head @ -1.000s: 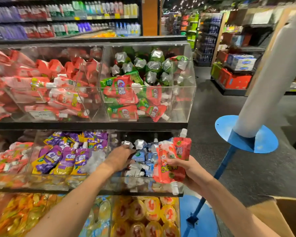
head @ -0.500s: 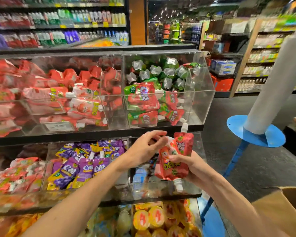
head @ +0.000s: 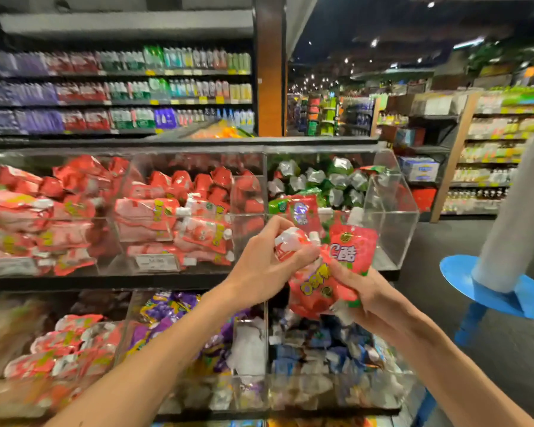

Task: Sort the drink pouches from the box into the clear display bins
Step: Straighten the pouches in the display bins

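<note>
Both hands meet in front of the tiered shelf of clear display bins. The right hand (head: 367, 295) is curled around a bunch of red drink pouches (head: 318, 288), gripping them from below with their white spouts pointing up. The left hand (head: 267, 263) closes its fingers on the top of one red-and-white pouch (head: 285, 246) right against that bunch. At 12 o'clock from the hands, the upper right bin (head: 393, 211) holds green-and-red pouches (head: 302, 208) and silver-bottomed green ones behind. At 9 o'clock, the neighbouring bin is packed with red pouches (head: 173, 217), with a price label (head: 156, 261) on its front. On the lower tier, purple pouches (head: 167, 306) lie at 7 o'clock and blue-and-white pouches (head: 305, 349) at 6 o'clock. A blue stand (head: 457, 272) is at 3 o'clock.
</note>
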